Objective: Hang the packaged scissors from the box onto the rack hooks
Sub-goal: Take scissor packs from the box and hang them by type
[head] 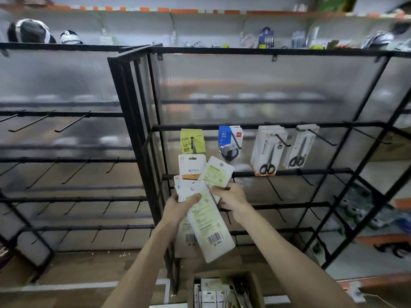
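Nearest, the cardboard box (255,285) holds more packs. Above it, the left hand (181,206) grips a fanned stack of packaged scissors (208,225), and the right hand (232,201) pinches one green pack (216,173). Beyond, hung packs (268,150) fill the black rack's (329,124) upper hooks.

Wood-look floor (89,270), white floor line (66,286); translucent ribbed panels (244,85); white back wall (200,25), orange-striped shelf edge (178,11)
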`<state>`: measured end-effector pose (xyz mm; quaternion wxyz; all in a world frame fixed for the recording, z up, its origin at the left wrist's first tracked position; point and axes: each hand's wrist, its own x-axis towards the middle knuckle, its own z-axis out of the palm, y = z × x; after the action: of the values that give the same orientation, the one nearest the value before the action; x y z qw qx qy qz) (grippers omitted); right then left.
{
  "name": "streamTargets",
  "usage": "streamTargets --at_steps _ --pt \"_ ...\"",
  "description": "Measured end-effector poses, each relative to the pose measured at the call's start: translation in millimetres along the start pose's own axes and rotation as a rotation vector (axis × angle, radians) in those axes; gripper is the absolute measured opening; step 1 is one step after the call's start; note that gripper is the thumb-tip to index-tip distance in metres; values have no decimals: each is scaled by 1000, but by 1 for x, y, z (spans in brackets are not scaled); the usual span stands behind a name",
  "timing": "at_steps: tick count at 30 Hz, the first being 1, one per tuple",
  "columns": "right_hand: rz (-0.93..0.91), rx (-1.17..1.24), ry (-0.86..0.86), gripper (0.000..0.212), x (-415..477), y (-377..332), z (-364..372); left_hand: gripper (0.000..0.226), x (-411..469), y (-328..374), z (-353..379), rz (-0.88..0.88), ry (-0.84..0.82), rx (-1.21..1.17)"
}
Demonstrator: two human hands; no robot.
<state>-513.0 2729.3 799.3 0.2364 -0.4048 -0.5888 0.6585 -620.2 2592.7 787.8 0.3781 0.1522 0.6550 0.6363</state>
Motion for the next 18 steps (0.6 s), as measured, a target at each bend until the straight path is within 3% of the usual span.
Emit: streamTargets --at_steps 7,13,18 --pt "34 147 22 22 3 -7 -8 39 -6 -3 3 -51 -13 -66" --pt "94 477 41 20 -1 -5 -15 38 -10 -8 -1 -149 18 -193" --pt "25 411 -28 27 -9 -4 -17 35 -17 -16 5 -135 30 -233"
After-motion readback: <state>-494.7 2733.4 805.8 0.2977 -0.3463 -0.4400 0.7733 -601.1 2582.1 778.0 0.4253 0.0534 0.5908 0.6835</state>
